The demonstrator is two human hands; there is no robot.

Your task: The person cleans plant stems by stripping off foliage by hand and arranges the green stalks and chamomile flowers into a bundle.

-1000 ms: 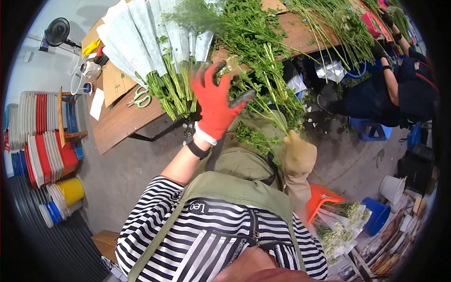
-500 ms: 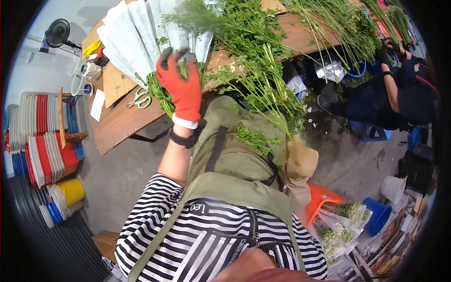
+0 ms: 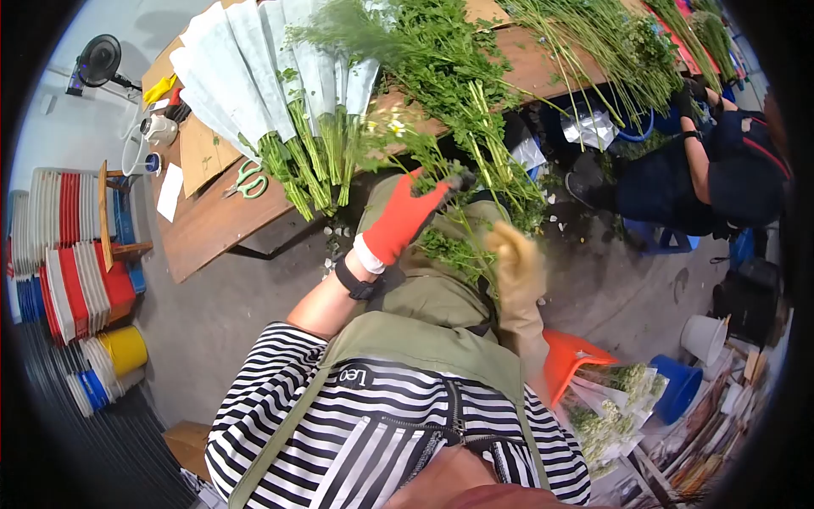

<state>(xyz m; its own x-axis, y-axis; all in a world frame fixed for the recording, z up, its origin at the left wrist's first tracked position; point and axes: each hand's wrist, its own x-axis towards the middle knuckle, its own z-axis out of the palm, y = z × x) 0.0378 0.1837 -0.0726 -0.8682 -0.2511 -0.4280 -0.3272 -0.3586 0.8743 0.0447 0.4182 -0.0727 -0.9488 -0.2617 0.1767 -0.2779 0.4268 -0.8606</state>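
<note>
My left hand [image 3: 411, 212], in a red glove with dark fingertips, is closed round a leafy green stem [image 3: 428, 157] with small white flowers, above my lap. To its right, my right hand [image 3: 515, 267] in a tan glove is blurred by motion beside the stem's lower end; its fingers cannot be made out clearly. Loose foliage [image 3: 449, 250] lies on my olive apron [image 3: 424, 293]. On the table, bunches wrapped in white paper [image 3: 246, 64] show their cut stems [image 3: 309, 170] toward me. A heap of leafy stems [image 3: 462, 102] hangs over the table edge.
Green-handled scissors [image 3: 248, 180] lie on the wooden table [image 3: 225, 225]. At the right a co-worker [image 3: 712, 170] handles long stems [image 3: 610, 51]. An orange chair [image 3: 568, 360], wrapped flowers [image 3: 615, 411] and a blue bucket [image 3: 676, 388] stand behind on the right; stacked crates [image 3: 72, 216] are at left.
My left hand has moved right, away from the wrapped bunches, and has closed on the flowering stem. My right hand has shifted slightly up and left. The view has shifted slightly.
</note>
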